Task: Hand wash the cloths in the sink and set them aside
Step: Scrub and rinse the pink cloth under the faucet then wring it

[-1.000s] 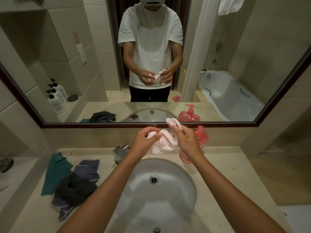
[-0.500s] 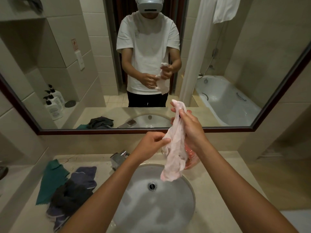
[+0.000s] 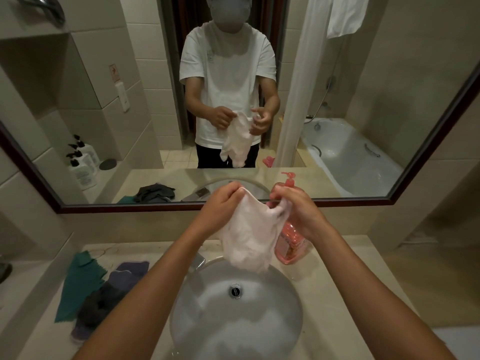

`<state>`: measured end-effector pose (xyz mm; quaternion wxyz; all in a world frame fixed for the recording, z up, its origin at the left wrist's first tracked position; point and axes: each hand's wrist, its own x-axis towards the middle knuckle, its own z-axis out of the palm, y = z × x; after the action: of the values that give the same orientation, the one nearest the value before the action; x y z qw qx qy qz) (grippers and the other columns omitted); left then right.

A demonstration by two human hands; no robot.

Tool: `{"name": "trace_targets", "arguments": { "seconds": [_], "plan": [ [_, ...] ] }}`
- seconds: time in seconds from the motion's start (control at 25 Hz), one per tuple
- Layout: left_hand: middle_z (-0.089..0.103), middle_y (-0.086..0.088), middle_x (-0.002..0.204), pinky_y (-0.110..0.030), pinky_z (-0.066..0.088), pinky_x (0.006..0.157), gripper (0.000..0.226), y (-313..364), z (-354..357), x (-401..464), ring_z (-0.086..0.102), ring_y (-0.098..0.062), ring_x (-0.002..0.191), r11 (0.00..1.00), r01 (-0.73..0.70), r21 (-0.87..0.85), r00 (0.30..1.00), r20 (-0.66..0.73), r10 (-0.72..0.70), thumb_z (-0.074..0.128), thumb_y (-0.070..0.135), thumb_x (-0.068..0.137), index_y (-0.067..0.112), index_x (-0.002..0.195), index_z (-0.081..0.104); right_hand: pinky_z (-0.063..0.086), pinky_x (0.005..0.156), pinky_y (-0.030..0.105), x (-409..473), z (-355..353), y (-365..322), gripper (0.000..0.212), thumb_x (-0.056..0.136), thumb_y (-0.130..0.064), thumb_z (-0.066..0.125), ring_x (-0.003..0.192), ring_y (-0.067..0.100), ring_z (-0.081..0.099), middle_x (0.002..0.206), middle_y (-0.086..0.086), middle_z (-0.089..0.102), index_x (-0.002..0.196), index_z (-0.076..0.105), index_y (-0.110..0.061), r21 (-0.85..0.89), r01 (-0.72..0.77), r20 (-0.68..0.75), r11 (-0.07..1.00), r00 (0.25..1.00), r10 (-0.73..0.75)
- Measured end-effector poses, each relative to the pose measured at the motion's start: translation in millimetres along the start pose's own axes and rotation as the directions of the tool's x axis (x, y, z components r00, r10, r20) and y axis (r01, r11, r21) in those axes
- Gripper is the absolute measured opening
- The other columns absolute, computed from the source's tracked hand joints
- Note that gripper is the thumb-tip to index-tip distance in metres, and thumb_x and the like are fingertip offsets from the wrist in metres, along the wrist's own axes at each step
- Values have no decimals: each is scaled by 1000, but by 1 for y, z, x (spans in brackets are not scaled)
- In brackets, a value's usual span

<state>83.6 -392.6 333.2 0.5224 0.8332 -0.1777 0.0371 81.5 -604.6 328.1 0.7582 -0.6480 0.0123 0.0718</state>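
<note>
Hands at centre frame hold the pink cloth (image 3: pixel 249 237) spread above the sink (image 3: pixel 236 307): left hand (image 3: pixel 220 206) pinches one top corner, right hand (image 3: pixel 296 206) pinches the other, each grip closed on fabric. Held so, the cloth hangs open over the basin, presumably so drips fall inside and the fabric can be inspected or shaken out. Its lower hem hangs just over the basin's far rim. Soap bottle (image 3: pixel 288 242) stands close behind the right hand, limiting movement there. Dark cloths (image 3: pixel 104 297) occupy the worktop (image 3: pixel 337 294) at lower left; the bare stretch at lower right appears the likelier place to set the cloth aside.
</note>
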Motion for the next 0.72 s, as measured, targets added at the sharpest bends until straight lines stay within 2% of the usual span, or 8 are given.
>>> {"name": "trace_targets", "arguments": {
  "seconds": [0.12, 0.2, 0.24, 0.36, 0.44, 0.56, 0.64, 0.72],
  "plan": [
    [64, -21, 82, -31, 39, 66, 27, 11, -6, 6, 53, -18, 70, 994, -72, 83, 996, 66, 66, 51, 16, 103, -2, 91, 67, 57, 70, 29, -7, 4, -2, 31, 89, -19, 74, 87, 17, 70, 105, 9, 71, 118, 64, -17, -185, 45, 191, 982, 982, -9],
    [59, -7, 66, -27, 36, 60, 28, 15, -12, 7, 47, -8, 61, 996, -68, 62, 995, 80, 63, 53, 16, 102, 3, 85, 71, 56, 84, 40, -12, 12, 3, 45, 89, -20, 74, 100, 21, 69, 115, 9, 70, 132, 61, -22, -438, 122, 329, 891, 944, 32],
    [55, 2, 62, -25, 36, 58, 30, 16, -15, 6, 46, -5, 58, 998, -57, 41, 995, 83, 53, 54, 18, 102, 7, 79, 70, 55, 90, 42, -14, 15, 6, 36, 92, -19, 71, 100, 24, 69, 112, 11, 72, 127, 65, -19, -523, 183, 367, 833, 930, 26],
    [63, -5, 66, -29, 40, 61, 31, 15, -30, 7, 53, -9, 61, 999, 18, 38, 1000, -1, -18, 55, 24, 102, 9, 83, 74, 55, 96, 44, -16, 15, 6, 15, 99, -15, 60, 94, 21, 69, 99, 7, 74, 96, 74, -15, -506, 219, 288, 834, 955, -76],
    [68, -20, 78, -34, 43, 63, 32, 13, -36, 7, 56, -16, 65, 998, 25, 64, 998, -59, -21, 55, 26, 102, 6, 86, 74, 54, 92, 31, -16, 14, 4, 15, 101, -19, 58, 101, 16, 66, 108, 3, 72, 101, 73, -21, -410, 178, 238, 895, 968, -83],
    [66, -16, 74, -34, 43, 61, 31, 16, -34, 7, 55, -15, 65, 998, -3, 71, 1000, -22, 5, 55, 25, 102, 5, 85, 72, 54, 84, 23, -16, 30, 8, 20, 98, -31, 64, 100, 7, 67, 110, -8, 71, 117, 67, -31, -493, 214, 320, 843, 946, -53],
    [61, -6, 69, -29, 41, 60, 30, 17, -32, 7, 53, -9, 62, 998, -15, 53, 1000, -8, 16, 55, 25, 102, 8, 84, 71, 50, 72, 30, -14, 38, 14, 15, 98, -27, 63, 77, 13, 65, 88, -5, 71, 101, 73, -16, -536, 244, 268, 808, 957, -111],
    [61, -4, 70, -27, 41, 61, 31, 11, -36, 7, 53, -7, 62, 998, -2, 68, 1000, -13, 3, 54, 28, 103, 9, 85, 69, 45, 71, 41, -12, 32, 14, 28, 101, -24, 58, 72, 23, 60, 81, 9, 66, 93, 69, 0, -487, 218, 197, 846, 971, -137]
  ]
}}
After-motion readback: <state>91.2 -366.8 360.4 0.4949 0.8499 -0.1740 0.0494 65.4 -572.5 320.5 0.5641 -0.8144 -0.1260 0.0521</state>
